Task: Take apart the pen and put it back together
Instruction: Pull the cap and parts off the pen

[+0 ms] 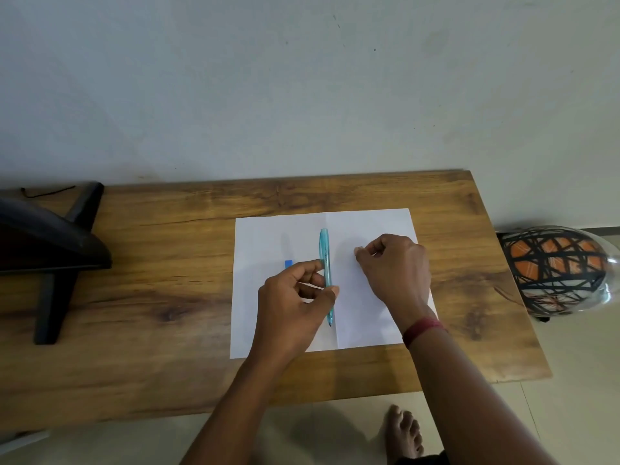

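Observation:
A translucent teal pen point(325, 253) lies lengthwise over the centre fold of a white sheet of paper point(265, 236), its tip pointing toward me. My left hand point(292, 307) pinches the pen's lower barrel between thumb and fingers. My right hand point(396, 266) rests on the paper just right of the pen, its fingers curled together; whether it holds a small part I cannot tell. A small blue piece point(288, 263), partly hidden by my left fingers, lies on the paper to the left of the pen.
The paper lies on a wooden table point(167, 263) set against a pale wall. A black monitor stand point(57, 263) occupies the table's left end. A helmet point(553, 273) sits on the floor beyond the right edge. A bare foot point(402, 434) shows below the front edge.

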